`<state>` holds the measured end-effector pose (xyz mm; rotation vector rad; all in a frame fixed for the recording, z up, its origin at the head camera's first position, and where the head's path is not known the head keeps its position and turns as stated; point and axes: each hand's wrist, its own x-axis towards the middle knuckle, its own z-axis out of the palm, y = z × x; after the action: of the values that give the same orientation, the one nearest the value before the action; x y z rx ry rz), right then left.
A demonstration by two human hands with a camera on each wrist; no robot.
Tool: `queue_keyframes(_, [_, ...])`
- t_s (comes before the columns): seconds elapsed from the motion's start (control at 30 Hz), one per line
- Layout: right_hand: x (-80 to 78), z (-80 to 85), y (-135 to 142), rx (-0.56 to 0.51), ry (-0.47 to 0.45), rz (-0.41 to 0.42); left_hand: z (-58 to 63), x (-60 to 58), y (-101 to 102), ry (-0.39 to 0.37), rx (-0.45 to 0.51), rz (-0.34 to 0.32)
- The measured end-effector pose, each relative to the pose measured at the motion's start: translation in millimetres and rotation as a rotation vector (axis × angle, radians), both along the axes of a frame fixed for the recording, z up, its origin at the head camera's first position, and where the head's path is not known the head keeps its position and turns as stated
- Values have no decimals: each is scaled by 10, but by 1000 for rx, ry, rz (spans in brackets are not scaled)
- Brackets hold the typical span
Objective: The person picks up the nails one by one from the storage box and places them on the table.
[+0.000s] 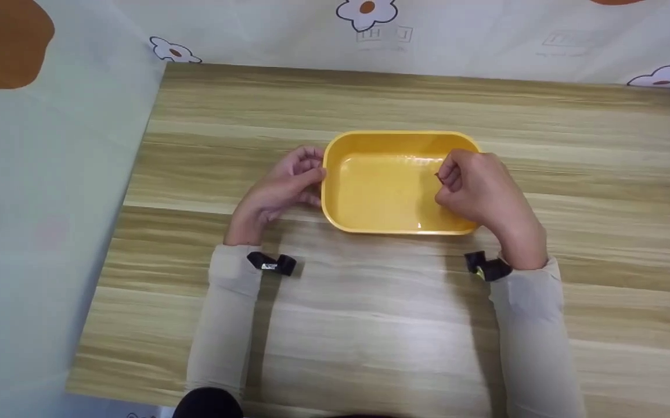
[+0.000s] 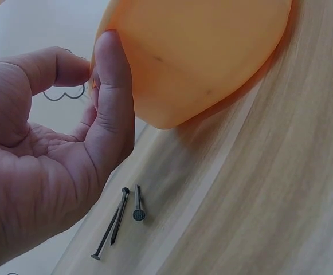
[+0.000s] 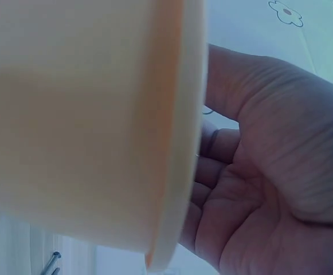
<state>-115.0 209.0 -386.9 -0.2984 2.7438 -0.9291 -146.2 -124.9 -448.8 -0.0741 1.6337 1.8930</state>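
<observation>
A yellow plastic tub [image 1: 393, 226] with rounded corners stands on the wooden table. My left hand [image 1: 283, 183] pinches its left wall, thumb up at the rim and fingers lower outside; the left wrist view shows this hand [image 2: 57, 132] close up. Over the tub's right end, my right hand [image 1: 477, 186] is curled with its fingertips inside the rim. A small dark nail-like piece [image 1: 438, 176] pokes out between those fingertips, mostly hidden. Past the tub's pale-looking rim [image 3: 183, 143], the right wrist view shows the right palm [image 3: 252, 189]. Several nails [image 2: 112, 223] lie on the table below the left hand.
Around the tub stretches a wood-grain table [image 1: 370, 325]. Patterned cloth [image 1: 288, 35] hangs along its back and left sides. Each cuff carries a black wrist camera [image 1: 271, 264]. Dark nails [image 3: 51, 263] also show low in the right wrist view.
</observation>
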Motion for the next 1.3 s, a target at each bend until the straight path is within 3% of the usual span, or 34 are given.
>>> queue_keyframes(0.43, [-35, -1, 93, -31, 15, -80, -7, -15, 6, -4, 5, 0])
queue_keyframes(1.3, [-28, 51, 160, -120, 13, -65, -8, -14, -19, -6, 3, -1])
